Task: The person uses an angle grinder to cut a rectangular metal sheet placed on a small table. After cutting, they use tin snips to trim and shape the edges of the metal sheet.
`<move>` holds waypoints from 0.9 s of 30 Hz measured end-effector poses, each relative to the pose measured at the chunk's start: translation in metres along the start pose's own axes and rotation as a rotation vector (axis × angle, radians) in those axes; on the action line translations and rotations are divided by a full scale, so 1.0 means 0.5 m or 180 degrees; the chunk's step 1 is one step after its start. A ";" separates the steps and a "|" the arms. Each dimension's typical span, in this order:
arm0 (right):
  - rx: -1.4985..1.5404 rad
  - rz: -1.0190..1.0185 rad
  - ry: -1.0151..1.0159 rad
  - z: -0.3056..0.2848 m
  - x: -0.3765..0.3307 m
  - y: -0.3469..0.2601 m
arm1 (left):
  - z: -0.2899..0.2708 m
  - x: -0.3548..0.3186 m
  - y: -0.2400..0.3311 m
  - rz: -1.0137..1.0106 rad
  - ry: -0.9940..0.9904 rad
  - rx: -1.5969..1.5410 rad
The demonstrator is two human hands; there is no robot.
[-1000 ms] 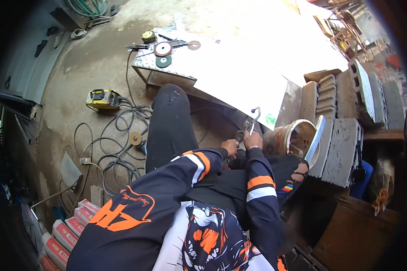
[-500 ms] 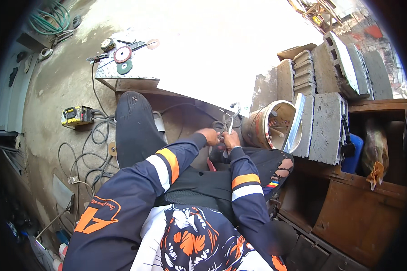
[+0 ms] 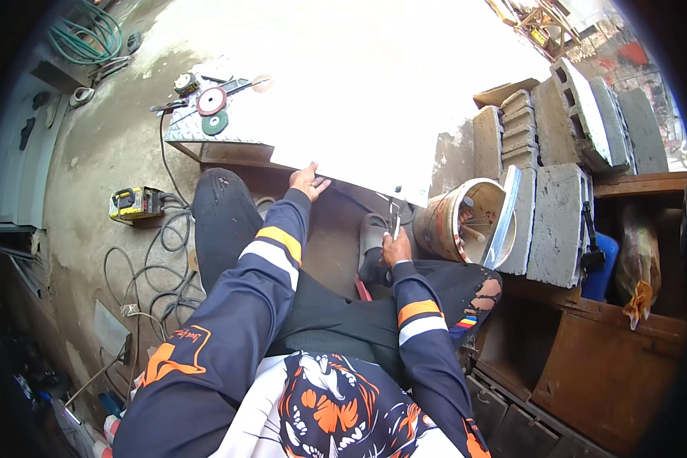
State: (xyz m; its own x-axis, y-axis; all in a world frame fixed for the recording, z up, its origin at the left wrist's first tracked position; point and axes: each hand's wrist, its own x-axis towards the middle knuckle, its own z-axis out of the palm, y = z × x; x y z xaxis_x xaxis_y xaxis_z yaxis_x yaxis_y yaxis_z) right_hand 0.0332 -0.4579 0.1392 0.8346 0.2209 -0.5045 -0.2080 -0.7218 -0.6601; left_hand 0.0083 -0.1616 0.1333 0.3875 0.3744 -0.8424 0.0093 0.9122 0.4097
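My left hand (image 3: pixel 309 183) lies at the front edge of the bright metal-topped table (image 3: pixel 237 138), its fingers apart and nothing visible in it. Over my right knee, my right hand (image 3: pixel 396 248) is closed round a silver plier-like clamp (image 3: pixel 394 217) with two long handles. The clamp points away from me, and its far end meets the table's front corner. Glare hides how its jaws sit there. Beneath my right hand is a dark shoe (image 3: pixel 372 233) on my foot.
Abrasive discs (image 3: pixel 211 101) and a tape measure (image 3: pixel 185 83) lie on the table's left end. A bucket (image 3: pixel 466 200) stands right of my hand, beside concrete blocks (image 3: pixel 557 221). Cables (image 3: pixel 156 263) loop on the left floor near a yellow-black device (image 3: pixel 132 204).
My left hand has left my right hand and moved away to the table's front edge, its fingers spreading. My right hand keeps the clamp, lowered slightly toward me.
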 end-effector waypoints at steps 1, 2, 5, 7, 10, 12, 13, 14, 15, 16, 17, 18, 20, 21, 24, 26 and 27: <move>-0.0091 -0.0100 0.0014 0.007 0.007 -0.010 | -0.008 0.011 0.012 0.0186 0.0034 0.0042; -0.0107 -0.0007 -0.0058 -0.002 -0.006 -0.025 | -0.014 0.006 0.002 0.0170 0.0083 0.0005; -0.0252 -0.0069 0.0004 -0.024 -0.009 -0.010 | -0.010 -0.018 -0.017 0.0103 0.0177 -0.0131; -0.0517 -0.0247 0.0102 -0.022 -0.005 -0.023 | -0.040 -0.014 -0.032 -0.0029 0.0258 -0.0359; -0.0890 -0.0509 0.0330 -0.033 0.001 0.003 | -0.033 -0.031 -0.058 -0.0067 0.0289 -0.0524; -0.0694 -0.0385 0.0106 -0.037 0.007 0.000 | -0.039 -0.026 -0.063 -0.0050 0.0316 -0.0605; -0.0594 -0.0322 -0.0003 -0.039 0.009 -0.001 | -0.048 -0.025 -0.063 -0.0009 0.0276 -0.0612; -0.0493 -0.0260 -0.0056 -0.032 0.014 -0.002 | -0.052 -0.022 -0.058 0.0039 0.0221 -0.0616; -0.0450 -0.0309 -0.0014 -0.025 0.017 -0.002 | -0.056 -0.018 -0.053 0.0090 0.0166 -0.0622; -0.0406 -0.0361 0.0024 -0.017 0.020 -0.003 | -0.057 -0.015 -0.049 0.0139 0.0287 -0.0602; -0.0377 -0.0333 0.0032 -0.012 0.017 -0.006 | -0.058 -0.018 -0.042 -0.0005 0.0316 -0.0441; -0.0352 -0.0282 0.0056 -0.013 0.010 -0.005 | -0.054 -0.025 -0.036 -0.0177 0.0334 -0.0270; -0.0288 -0.0134 0.0029 -0.012 0.003 -0.023 | -0.062 -0.031 -0.022 -0.0385 0.0378 0.0468; -0.0265 -0.0027 -0.0014 -0.012 0.006 -0.029 | -0.070 -0.030 -0.017 -0.0178 0.0388 0.1475; -0.0741 -0.0298 0.0252 -0.028 0.008 -0.017 | -0.007 -0.049 -0.019 0.1549 0.0664 0.4746; -0.1167 -0.0452 0.0294 -0.032 -0.011 -0.065 | 0.087 -0.109 -0.008 0.2417 0.0528 0.5511; -0.1211 -0.0373 0.0215 -0.032 -0.023 -0.084 | 0.122 -0.123 0.000 0.2934 0.0522 0.5784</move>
State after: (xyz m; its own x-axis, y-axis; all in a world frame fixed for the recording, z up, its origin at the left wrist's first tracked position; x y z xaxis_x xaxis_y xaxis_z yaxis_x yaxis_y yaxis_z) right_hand 0.0407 -0.4407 0.1815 0.8757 0.2818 -0.3920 0.0837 -0.8883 -0.4516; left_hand 0.0406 -0.1948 0.2065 0.7460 0.6356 -0.1988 0.6584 -0.6593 0.3631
